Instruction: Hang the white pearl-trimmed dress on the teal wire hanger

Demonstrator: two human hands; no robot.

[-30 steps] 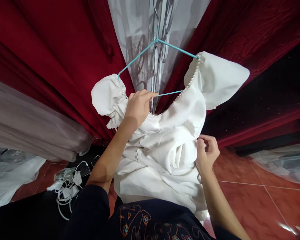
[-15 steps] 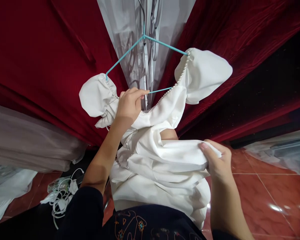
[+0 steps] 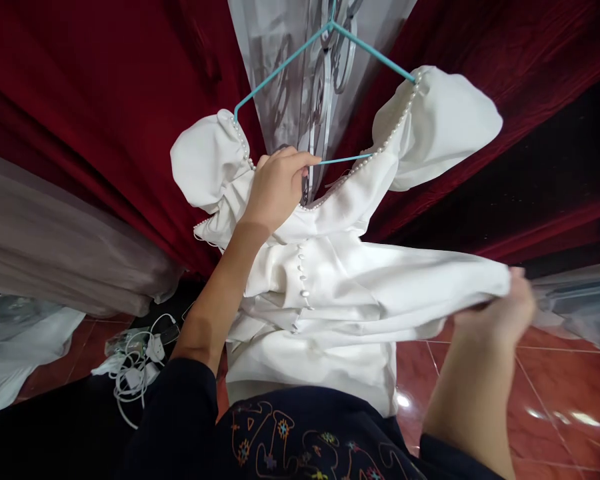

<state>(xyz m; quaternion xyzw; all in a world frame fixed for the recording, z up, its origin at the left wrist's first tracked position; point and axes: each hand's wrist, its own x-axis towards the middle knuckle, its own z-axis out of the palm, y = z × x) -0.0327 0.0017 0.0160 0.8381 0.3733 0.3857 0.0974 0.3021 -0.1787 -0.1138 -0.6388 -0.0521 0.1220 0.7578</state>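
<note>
A white dress (image 3: 325, 260) with puffed sleeves, pearl-beaded neckline and a row of small buttons hangs on a light-blue hanger (image 3: 280, 69). My left hand (image 3: 279, 183) is closed around the hanger's lower bar at the neckline, over the dress's left side. Out to the right, my right hand (image 3: 505, 307) grips a stretch of the dress fabric and holds it pulled sideways from the waist. Motion blurs that hand a little. The lower part of the skirt lies bunched in folds against my dark embroidered shirt (image 3: 300, 433).
Red curtains (image 3: 120, 80) hang on both sides, with a white sheer cloth (image 3: 265, 60) and metal bars behind the hanger. White cables (image 3: 133, 373) lie in a tangle on a black surface at lower left. Red tiles (image 3: 555, 380) cover the floor at right.
My right hand has moved outward to the right, drawing the dress fabric taut and baring the buttons. The hanger and my left hand appear slightly higher and further right in view.
</note>
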